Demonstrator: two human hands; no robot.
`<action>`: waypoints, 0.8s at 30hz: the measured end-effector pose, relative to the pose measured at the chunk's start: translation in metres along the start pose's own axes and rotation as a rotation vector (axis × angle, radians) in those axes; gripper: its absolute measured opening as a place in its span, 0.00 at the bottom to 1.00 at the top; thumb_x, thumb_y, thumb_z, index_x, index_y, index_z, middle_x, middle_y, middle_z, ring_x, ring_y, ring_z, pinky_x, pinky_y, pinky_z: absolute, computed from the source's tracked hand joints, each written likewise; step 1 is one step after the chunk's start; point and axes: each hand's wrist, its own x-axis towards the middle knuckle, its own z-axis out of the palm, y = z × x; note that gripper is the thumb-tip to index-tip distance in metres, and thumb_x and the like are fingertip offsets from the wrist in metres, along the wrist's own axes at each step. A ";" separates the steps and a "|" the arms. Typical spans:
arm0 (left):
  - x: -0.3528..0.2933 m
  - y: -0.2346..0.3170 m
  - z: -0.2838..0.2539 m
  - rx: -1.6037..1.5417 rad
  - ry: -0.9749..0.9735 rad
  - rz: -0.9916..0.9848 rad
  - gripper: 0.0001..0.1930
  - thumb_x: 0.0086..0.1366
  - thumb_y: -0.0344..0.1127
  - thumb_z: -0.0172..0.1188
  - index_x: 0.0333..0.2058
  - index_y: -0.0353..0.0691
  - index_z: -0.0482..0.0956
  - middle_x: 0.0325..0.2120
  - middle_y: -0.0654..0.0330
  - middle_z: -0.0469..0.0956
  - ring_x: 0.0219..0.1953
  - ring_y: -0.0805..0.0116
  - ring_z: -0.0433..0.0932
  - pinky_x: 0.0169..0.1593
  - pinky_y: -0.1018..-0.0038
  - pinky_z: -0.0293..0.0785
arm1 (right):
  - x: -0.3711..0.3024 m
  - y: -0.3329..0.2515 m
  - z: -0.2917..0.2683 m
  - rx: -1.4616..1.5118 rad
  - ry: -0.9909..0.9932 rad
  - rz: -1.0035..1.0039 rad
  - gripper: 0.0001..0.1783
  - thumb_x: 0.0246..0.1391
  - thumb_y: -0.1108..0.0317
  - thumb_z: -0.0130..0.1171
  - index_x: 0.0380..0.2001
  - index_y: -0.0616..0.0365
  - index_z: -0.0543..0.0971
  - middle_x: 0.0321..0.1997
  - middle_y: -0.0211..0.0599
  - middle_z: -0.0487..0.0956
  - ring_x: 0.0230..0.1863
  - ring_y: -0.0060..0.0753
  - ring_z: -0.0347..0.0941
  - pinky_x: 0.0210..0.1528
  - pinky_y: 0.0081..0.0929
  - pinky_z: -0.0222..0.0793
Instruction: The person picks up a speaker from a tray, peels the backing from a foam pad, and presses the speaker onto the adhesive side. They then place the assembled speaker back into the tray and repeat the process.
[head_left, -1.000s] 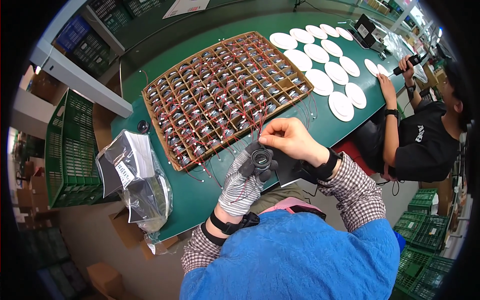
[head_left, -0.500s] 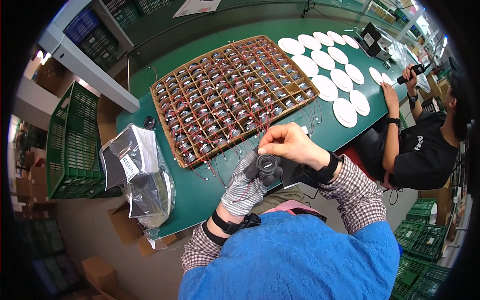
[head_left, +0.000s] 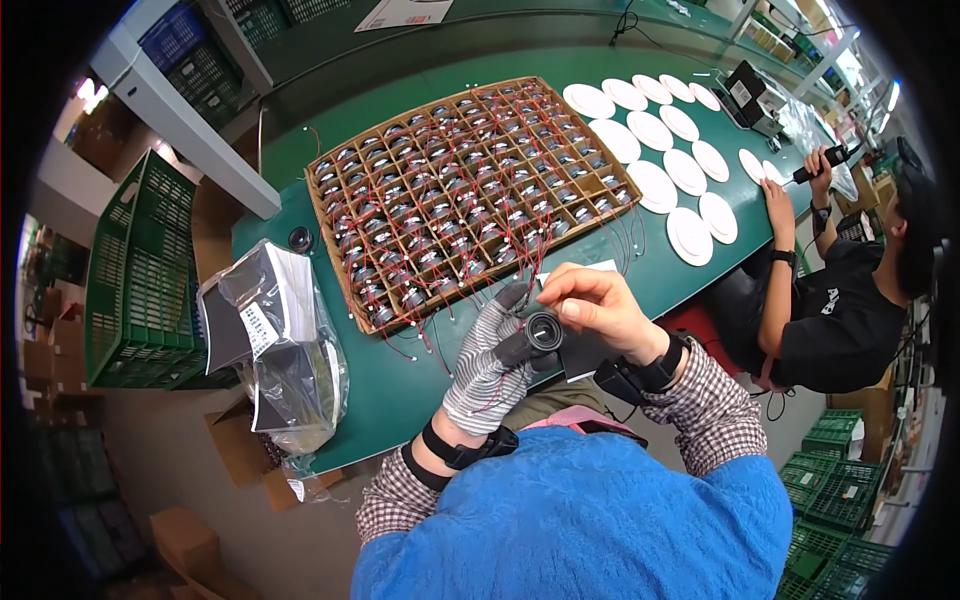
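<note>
My left hand, in a striped grey glove with dark fingertips, is closed around a small round black speaker. The speaker's ringed face points up toward me, and a thin red wire trails over the glove. Just above and to the right of it is my bare right hand, its thumb and forefinger pinched together near the speaker's upper edge. Whatever sits between those fingertips is too small to make out. Beyond both hands lies a divided cardboard tray filled with similar round parts and red wires.
Rows of white discs lie to the tray's right on the green table. A plastic-wrapped stack and a round black part lie left. At right a co-worker holds a black tool. Green crates flank the table.
My right fingers have lifted slightly off the speaker's top edge, up and to the right. The speaker has shifted a little right in my left hand, and the whole view has moved slightly.
</note>
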 end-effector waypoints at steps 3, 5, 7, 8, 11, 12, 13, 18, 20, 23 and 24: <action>0.001 0.000 0.003 -0.053 -0.009 0.094 0.33 0.52 0.32 0.64 0.55 0.39 0.57 0.43 0.57 0.71 0.43 0.67 0.73 0.41 0.75 0.75 | 0.000 0.003 -0.002 0.002 0.044 0.014 0.11 0.50 0.68 0.57 0.36 0.62 0.77 0.38 0.30 0.71 0.36 0.20 0.68 0.37 0.16 0.63; 0.001 0.000 0.004 -0.009 0.034 0.099 0.33 0.51 0.32 0.64 0.55 0.40 0.58 0.42 0.55 0.70 0.43 0.65 0.73 0.42 0.74 0.75 | 0.001 0.003 0.001 -0.050 0.047 -0.093 0.12 0.49 0.69 0.57 0.37 0.62 0.77 0.38 0.30 0.71 0.36 0.20 0.68 0.38 0.16 0.63; 0.001 0.000 0.004 0.012 0.049 0.104 0.34 0.50 0.32 0.64 0.54 0.40 0.58 0.42 0.54 0.70 0.43 0.63 0.73 0.42 0.73 0.75 | 0.003 0.002 0.003 -0.081 0.049 -0.150 0.12 0.49 0.69 0.57 0.37 0.62 0.77 0.38 0.30 0.70 0.36 0.20 0.68 0.38 0.15 0.63; -0.001 -0.001 0.003 -0.027 0.023 0.088 0.33 0.50 0.29 0.63 0.54 0.40 0.58 0.43 0.54 0.70 0.44 0.64 0.73 0.43 0.73 0.75 | 0.004 0.003 0.004 -0.116 0.019 -0.174 0.12 0.48 0.69 0.58 0.37 0.62 0.77 0.38 0.30 0.70 0.36 0.20 0.68 0.38 0.15 0.63; 0.000 -0.003 0.001 -0.105 -0.031 0.050 0.32 0.51 0.24 0.62 0.54 0.39 0.58 0.43 0.55 0.70 0.45 0.66 0.73 0.45 0.74 0.73 | 0.005 0.002 0.002 -0.186 -0.033 -0.220 0.13 0.46 0.69 0.59 0.37 0.61 0.77 0.38 0.31 0.70 0.37 0.20 0.67 0.39 0.15 0.62; 0.002 -0.003 0.002 -0.060 -0.002 0.071 0.32 0.50 0.24 0.63 0.53 0.38 0.59 0.43 0.54 0.70 0.44 0.65 0.73 0.46 0.73 0.73 | 0.006 0.000 0.001 -0.240 0.005 -0.222 0.11 0.46 0.70 0.60 0.35 0.61 0.77 0.36 0.31 0.71 0.35 0.19 0.67 0.36 0.15 0.62; 0.002 -0.004 0.002 -0.013 0.033 0.093 0.32 0.49 0.24 0.63 0.53 0.38 0.59 0.43 0.54 0.70 0.44 0.64 0.73 0.46 0.72 0.73 | 0.006 -0.001 0.002 -0.289 0.041 -0.222 0.10 0.45 0.70 0.60 0.33 0.61 0.77 0.35 0.30 0.71 0.33 0.18 0.67 0.34 0.14 0.62; 0.006 -0.014 -0.004 0.383 0.151 0.473 0.32 0.47 0.19 0.63 0.52 0.36 0.60 0.43 0.55 0.69 0.44 0.64 0.72 0.49 0.71 0.71 | -0.005 -0.021 0.012 -0.648 0.142 -0.187 0.07 0.44 0.70 0.62 0.23 0.61 0.76 0.24 0.25 0.72 0.22 0.11 0.63 0.23 0.12 0.58; 0.007 -0.015 -0.004 0.526 0.183 0.537 0.32 0.47 0.20 0.63 0.51 0.36 0.60 0.42 0.55 0.69 0.44 0.65 0.72 0.49 0.71 0.70 | -0.012 -0.014 0.019 -0.516 0.185 -0.098 0.08 0.45 0.69 0.62 0.22 0.61 0.75 0.21 0.23 0.71 0.21 0.10 0.61 0.21 0.12 0.56; 0.005 -0.015 -0.007 0.812 0.244 0.667 0.31 0.47 0.20 0.64 0.51 0.35 0.61 0.42 0.55 0.69 0.44 0.66 0.72 0.49 0.72 0.69 | -0.014 -0.008 0.030 -0.252 0.265 0.076 0.10 0.46 0.69 0.62 0.19 0.61 0.74 0.17 0.19 0.69 0.17 0.06 0.58 0.18 0.11 0.53; 0.005 -0.017 -0.011 0.898 0.252 0.683 0.31 0.48 0.21 0.64 0.51 0.34 0.61 0.42 0.55 0.69 0.44 0.66 0.71 0.49 0.72 0.69 | -0.013 -0.009 0.033 -0.249 0.272 0.111 0.09 0.46 0.69 0.61 0.20 0.61 0.74 0.17 0.19 0.69 0.18 0.06 0.58 0.19 0.10 0.53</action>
